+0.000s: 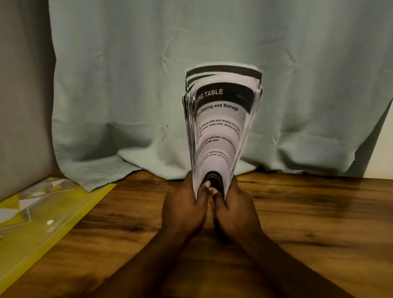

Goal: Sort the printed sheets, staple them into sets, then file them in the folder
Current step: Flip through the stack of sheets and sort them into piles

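While left hand [182, 210] and right hand [236, 208] pinch its foot, the stack of printed sheets [221, 129] stands upright; likely for sorting.

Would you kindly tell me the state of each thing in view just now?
Stack of printed sheets: held upright, bowed, top edges fanned.
Left hand: grips the stack's bottom edge, thumb on the front page.
Right hand: grips the same edge, thumb on the front.
Yellow folder: lying flat on the table, untouched.
Green cloth: hanging, hem resting on the table.
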